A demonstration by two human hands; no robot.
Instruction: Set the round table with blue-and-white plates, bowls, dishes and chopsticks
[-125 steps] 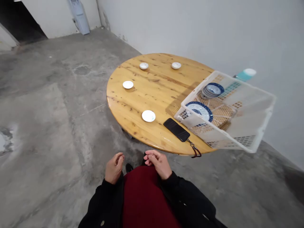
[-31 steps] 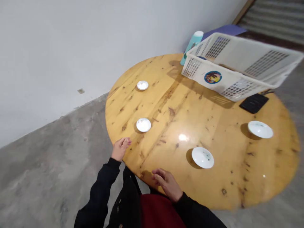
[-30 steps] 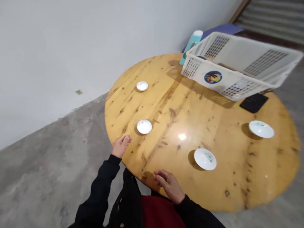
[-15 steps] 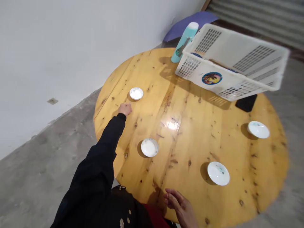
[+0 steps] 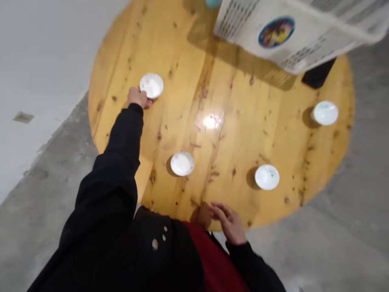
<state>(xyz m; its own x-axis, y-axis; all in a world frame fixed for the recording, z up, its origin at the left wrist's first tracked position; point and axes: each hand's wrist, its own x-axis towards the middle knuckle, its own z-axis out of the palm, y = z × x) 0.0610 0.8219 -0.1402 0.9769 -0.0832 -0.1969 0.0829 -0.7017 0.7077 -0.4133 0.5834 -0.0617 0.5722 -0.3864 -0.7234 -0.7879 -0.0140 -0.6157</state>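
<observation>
1. Round wooden table [image 5: 243, 105], concrete floor [image 5: 60, 174], white wall [image 5: 54, 52]
2. Left hand [image 5: 136, 97], short of it earlier, now touches the far-left white dish [image 5: 152, 84]; cannot tell whether fingers clamp
3. Right hand [image 5: 230, 224] near table edge, fingers loosely apart

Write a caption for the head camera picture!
Left hand at the edge of a white dish on a wooden table.

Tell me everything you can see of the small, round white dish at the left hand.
The small, round white dish is shallow and smooth, ceramic by its look, with faint markings; blur hides their pattern. It faces upward toward the left side of the round, yellow-brown wooden table. The bare left hand is at its near rim, thumb overlapping the edge; whether it is gripped or lifted, I cannot tell.
</observation>
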